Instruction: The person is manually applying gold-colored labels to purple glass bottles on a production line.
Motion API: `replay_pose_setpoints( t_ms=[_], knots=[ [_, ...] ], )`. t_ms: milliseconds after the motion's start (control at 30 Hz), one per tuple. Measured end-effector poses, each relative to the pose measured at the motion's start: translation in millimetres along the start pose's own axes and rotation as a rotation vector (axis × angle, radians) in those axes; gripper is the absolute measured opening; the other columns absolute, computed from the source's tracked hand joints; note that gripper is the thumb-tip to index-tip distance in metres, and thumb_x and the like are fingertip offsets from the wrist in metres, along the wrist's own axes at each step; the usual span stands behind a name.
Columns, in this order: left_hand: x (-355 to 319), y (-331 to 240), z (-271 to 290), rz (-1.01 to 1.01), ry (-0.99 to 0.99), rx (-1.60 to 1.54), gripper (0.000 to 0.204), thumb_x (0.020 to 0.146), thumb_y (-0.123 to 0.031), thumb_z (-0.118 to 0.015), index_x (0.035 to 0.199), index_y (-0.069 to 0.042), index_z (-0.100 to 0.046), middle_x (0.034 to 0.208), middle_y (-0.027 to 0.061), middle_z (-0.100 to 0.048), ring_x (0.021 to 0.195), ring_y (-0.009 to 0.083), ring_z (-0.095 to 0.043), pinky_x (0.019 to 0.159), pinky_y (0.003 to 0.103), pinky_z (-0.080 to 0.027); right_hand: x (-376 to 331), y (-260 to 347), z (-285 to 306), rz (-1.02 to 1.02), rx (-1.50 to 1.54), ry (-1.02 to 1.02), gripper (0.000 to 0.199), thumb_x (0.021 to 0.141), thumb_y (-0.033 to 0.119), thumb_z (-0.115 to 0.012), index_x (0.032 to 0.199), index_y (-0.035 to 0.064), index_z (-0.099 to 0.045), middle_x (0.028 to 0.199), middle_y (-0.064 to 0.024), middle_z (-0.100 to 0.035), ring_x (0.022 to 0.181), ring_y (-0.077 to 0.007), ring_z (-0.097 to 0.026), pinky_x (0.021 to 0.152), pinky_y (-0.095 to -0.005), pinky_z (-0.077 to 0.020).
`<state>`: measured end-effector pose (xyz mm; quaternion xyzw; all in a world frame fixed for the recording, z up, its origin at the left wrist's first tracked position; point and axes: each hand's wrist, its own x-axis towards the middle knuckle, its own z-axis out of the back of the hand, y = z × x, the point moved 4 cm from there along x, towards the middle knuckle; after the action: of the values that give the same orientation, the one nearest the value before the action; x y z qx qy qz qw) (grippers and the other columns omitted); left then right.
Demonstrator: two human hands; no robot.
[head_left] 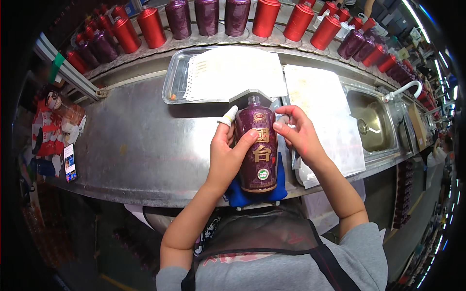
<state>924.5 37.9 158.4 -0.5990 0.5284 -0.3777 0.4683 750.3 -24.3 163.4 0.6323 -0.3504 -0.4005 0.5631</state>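
A glossy purple bottle (266, 138) with gold lettering and a round green-and-white sticker leans back in front of me, its narrow neck pointing away. My left hand (228, 148) is wrapped round its left side, thumb across the front; one finger wears a white cover. Beside the bottle's right shoulder is my right hand (300, 133), its thumb and fingers curled together. Whether something small sits between them is hidden. Under the bottle's lower part lies a blue cloth (235, 194). Behind the neck stands a dark angular holder (264, 98).
Beyond the metal worktop (141, 140) lies a clear tray (171, 82) with white sheets. More white sheets (335, 126) lie at right, beside a sink (374, 121) and white faucet (410, 87). Red and purple bottles (208, 17) line the far conveyor (194, 41). A phone (70, 162) is at left.
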Motion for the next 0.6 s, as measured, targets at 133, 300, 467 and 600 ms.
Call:
replay_pose_setpoints(
  t_ms=[133,300,467,600],
  knots=[
    [0,-2,-2,-0.005,0.003,-0.015,0.069,0.090,-0.009,-0.068,0.145,0.009,-0.029,0.126,0.0180,-0.058,0.111,0.0167,-0.059,0.095,0.029,-0.048,20,5,-6,0.040,-0.061,-0.128,0.046,0.083,0.024,-0.077,0.116,0.0012,-0.055,0.094,-0.0034,-0.057,0.077,-0.0069,-0.057,0.067,-0.0223,-0.0483],
    [-1,0,-1,-0.005,-0.008,-0.018,0.069,0.090,-0.009,-0.068,0.144,0.008,-0.030,0.124,0.0171,-0.059,0.110,0.0165,-0.059,0.094,0.029,-0.048,30,9,-13,0.057,-0.215,-0.156,0.043,0.081,0.027,-0.079,0.108,0.0004,-0.059,0.096,-0.0079,-0.062,0.081,-0.0106,-0.059,0.071,-0.0251,-0.0500],
    [-2,1,0,-0.003,-0.015,0.005,0.068,0.089,-0.008,-0.068,0.144,0.008,-0.030,0.124,0.0167,-0.059,0.110,0.0163,-0.059,0.094,0.029,-0.048,28,9,-15,0.079,-0.152,-0.164,0.038,0.083,0.026,-0.077,0.105,0.0007,-0.060,0.095,-0.0077,-0.062,0.082,-0.0108,-0.057,0.071,-0.0251,-0.0487],
    [0,-4,-1,-0.016,-0.009,-0.001,0.068,0.089,-0.008,-0.068,0.144,0.008,-0.031,0.124,0.0166,-0.059,0.110,0.0163,-0.059,0.094,0.028,-0.048,28,4,-9,0.033,-0.096,-0.146,0.032,0.088,0.026,-0.072,0.105,0.0015,-0.060,0.096,-0.0051,-0.060,0.089,-0.0106,-0.056,0.077,-0.0263,-0.0478]
  ],
)
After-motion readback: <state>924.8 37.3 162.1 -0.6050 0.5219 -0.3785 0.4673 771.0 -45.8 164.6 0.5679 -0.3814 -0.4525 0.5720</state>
